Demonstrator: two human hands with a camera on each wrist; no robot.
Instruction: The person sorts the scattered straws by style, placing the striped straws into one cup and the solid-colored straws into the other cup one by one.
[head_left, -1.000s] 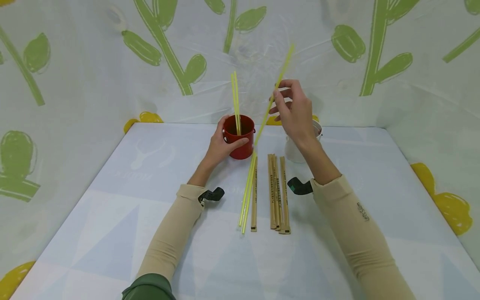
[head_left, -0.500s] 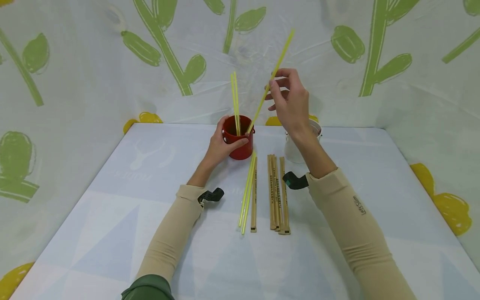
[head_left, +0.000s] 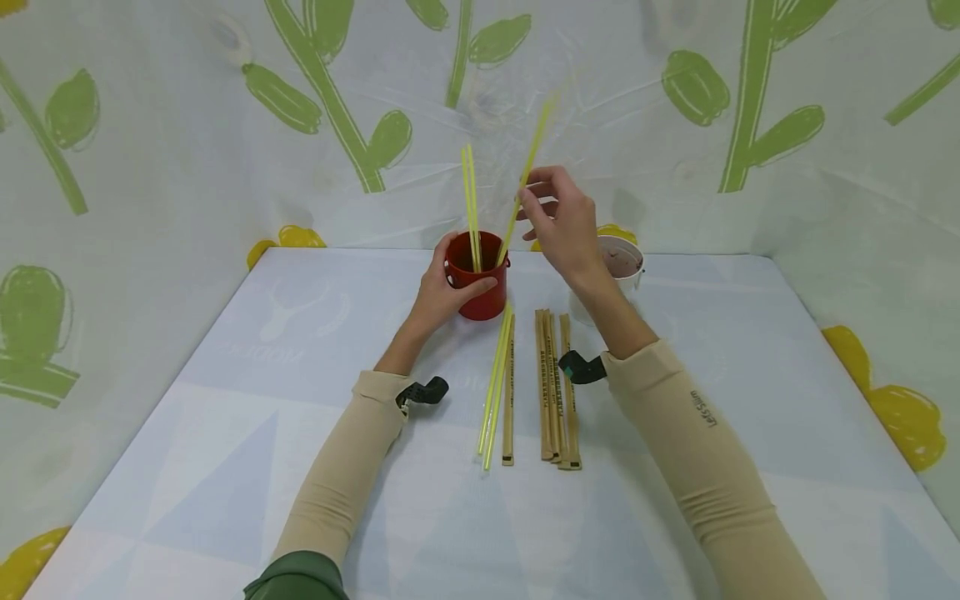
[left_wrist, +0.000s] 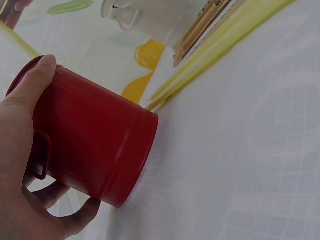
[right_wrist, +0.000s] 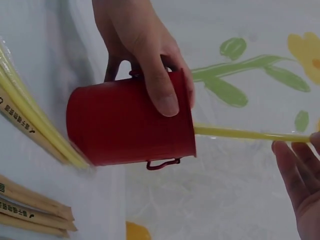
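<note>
My left hand point(head_left: 438, 293) grips a small red bucket point(head_left: 482, 307) near the far edge of the table, its thumb across the front near the rim. Two yellow straws point(head_left: 471, 196) stand upright in the bucket. With thumb and fingertips, my right hand point(head_left: 564, 227) pinches another yellow straw point(head_left: 534, 150) above the bucket. That straw leans to the right, and its lower end is inside the rim, as the right wrist view also shows with the straw point(right_wrist: 240, 133) coming out of the bucket's mouth point(right_wrist: 194, 137). The bucket's inside is mostly hidden.
Several yellow straws point(head_left: 491, 400) in clear wrap lie in front of the bucket, beside one brown paper-wrapped stick point(head_left: 508, 408). Several more brown wrapped sticks point(head_left: 546, 392) lie to their right. A white bucket point(head_left: 632, 265) stands behind my right forearm.
My right hand has moved left, rising and then lowering, bringing the straw's lower end from beside the red bucket into it. My left hand and the bucket have stayed put.
</note>
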